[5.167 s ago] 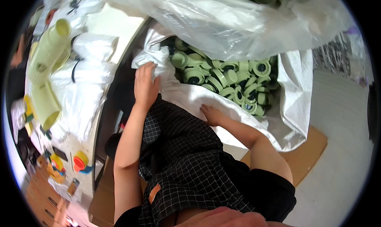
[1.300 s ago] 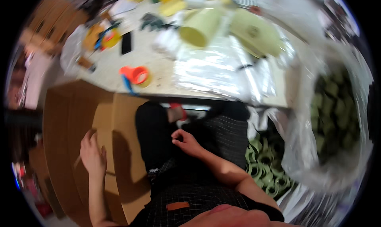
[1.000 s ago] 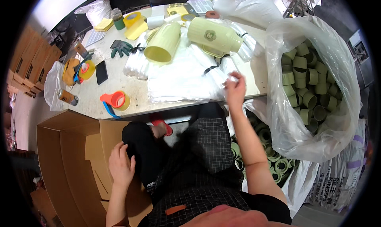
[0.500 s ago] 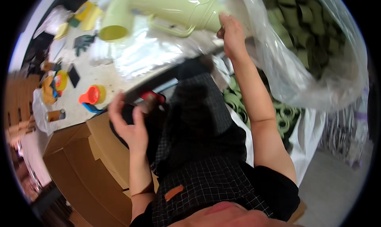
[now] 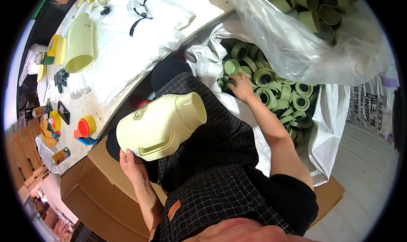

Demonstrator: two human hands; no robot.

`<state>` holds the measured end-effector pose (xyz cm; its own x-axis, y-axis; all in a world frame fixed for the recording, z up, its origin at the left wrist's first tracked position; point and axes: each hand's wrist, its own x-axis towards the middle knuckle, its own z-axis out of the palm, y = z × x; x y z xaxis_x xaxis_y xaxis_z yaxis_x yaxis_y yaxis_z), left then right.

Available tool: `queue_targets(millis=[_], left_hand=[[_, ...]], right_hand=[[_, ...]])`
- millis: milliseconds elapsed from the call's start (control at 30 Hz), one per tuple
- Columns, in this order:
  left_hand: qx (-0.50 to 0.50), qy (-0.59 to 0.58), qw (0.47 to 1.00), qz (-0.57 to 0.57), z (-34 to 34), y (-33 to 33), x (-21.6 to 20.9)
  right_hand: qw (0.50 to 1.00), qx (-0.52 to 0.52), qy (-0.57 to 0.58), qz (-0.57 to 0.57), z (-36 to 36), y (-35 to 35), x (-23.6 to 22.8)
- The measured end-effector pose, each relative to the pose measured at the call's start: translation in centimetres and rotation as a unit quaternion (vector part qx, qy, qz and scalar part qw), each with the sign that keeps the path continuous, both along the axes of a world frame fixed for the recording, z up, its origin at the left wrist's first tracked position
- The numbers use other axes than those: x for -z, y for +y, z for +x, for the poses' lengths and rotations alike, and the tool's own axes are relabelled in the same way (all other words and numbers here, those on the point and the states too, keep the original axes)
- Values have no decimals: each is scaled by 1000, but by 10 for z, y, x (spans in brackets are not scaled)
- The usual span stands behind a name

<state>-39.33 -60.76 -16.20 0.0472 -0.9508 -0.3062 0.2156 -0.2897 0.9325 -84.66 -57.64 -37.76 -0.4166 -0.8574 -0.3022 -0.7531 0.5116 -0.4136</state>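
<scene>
A pale yellow-green thermos jug shell [image 5: 159, 119] with a side handle lies tilted above my lap, its wide round mouth toward the right. My left hand [image 5: 133, 168] grips it at its lower left end, and part of the fingers is hidden behind it. To the right, my right hand [image 5: 242, 88] reaches into a white woven sack [image 5: 328, 134] of green plastic rings [image 5: 265, 77]. Its fingers are apart among the rings, near a light green round cap [image 5: 231, 67]; no piece is visibly gripped.
A clear plastic bag [image 5: 292, 60] of green cup-shaped parts [image 5: 307, 0] hangs over the sack. On the table [image 5: 112, 113] are another shell [image 5: 79, 45], white plastic wrap [image 5: 127, 38], a tape roll [image 5: 86, 127] and a phone [image 5: 63, 112]. An open carton [image 5: 91, 195] stands lower left.
The jug shell has come off the table to above my lap, now in my left hand, which was open before. My right hand has moved from beside the shell down into the sack.
</scene>
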Motion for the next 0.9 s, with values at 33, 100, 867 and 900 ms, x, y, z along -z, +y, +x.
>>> queue_targets(millis=[33, 100, 867, 900], left_hand=[[-3, 4, 1000, 8, -1, 1, -1], [-12, 17, 1000, 18, -8, 2, -8], [-76, 62, 992, 77, -26, -3, -29], [-70, 89, 987, 113, -20, 1, -25]], right_hand=[[999, -13, 5, 46, 3, -11, 16], [989, -52, 15, 135, 6, -38, 56], [811, -215, -368, -401, 109, -41, -235], [792, -294, -245, -475, 107, -42, -241]])
